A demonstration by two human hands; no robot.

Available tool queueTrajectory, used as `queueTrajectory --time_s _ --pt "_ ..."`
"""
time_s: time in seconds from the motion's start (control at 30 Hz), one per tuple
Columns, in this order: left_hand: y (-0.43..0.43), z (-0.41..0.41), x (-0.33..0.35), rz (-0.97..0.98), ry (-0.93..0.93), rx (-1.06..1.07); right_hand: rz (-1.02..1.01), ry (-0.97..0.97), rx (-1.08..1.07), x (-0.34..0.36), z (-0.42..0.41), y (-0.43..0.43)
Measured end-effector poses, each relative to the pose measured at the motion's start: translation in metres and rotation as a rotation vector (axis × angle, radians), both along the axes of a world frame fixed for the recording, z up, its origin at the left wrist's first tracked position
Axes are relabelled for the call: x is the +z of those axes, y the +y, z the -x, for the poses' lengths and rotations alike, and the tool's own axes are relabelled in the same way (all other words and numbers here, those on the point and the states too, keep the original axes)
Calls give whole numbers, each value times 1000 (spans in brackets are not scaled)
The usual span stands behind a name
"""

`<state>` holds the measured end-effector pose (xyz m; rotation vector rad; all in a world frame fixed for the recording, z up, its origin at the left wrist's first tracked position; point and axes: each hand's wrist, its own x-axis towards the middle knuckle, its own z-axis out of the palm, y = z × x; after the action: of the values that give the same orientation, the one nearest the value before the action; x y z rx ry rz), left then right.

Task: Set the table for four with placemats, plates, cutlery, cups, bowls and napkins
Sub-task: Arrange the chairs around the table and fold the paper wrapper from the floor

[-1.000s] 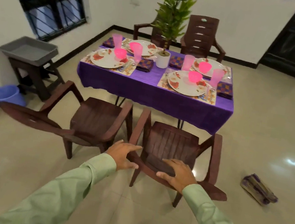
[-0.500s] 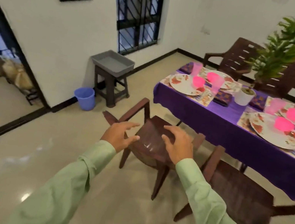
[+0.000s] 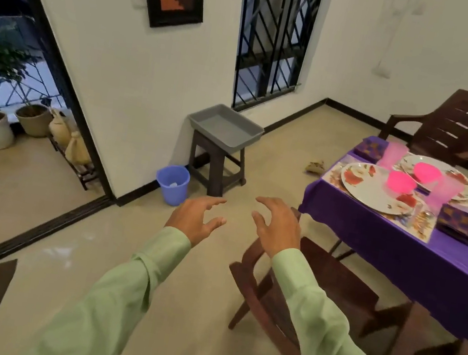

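A person stretches both arms forward, the left hand (image 3: 192, 221) and the right hand (image 3: 278, 231) held side by side at much the same height, near each other but apart. Each hand is spread, with fingers loosely bent and thumb out, palms turned partly inward and down, gripping nothing. Pale green cloth covers both arms to the wrists, the left sleeve (image 3: 119, 297) running in from the lower left and the right sleeve (image 3: 324, 332) from the lower right.

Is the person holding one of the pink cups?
No, the left hand and the right hand are open and hold nothing, and a pink cup stands on the table.
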<state>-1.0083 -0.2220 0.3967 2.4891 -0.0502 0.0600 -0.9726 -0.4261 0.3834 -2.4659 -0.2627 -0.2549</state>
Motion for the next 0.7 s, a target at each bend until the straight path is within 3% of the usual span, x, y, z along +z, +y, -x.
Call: queueTrajectory --time_s 0.3,0.5,0.7 --pt "80 -223 31 -72 -32 -56 -14 -31 -96 15 -210 84" --pt "111 -391 15 -36 -73 -131 14 -37 -207 -5 -345 102" --pt "108 -554 20 -74 -48 -329 30 12 -390 -1 -467 111"
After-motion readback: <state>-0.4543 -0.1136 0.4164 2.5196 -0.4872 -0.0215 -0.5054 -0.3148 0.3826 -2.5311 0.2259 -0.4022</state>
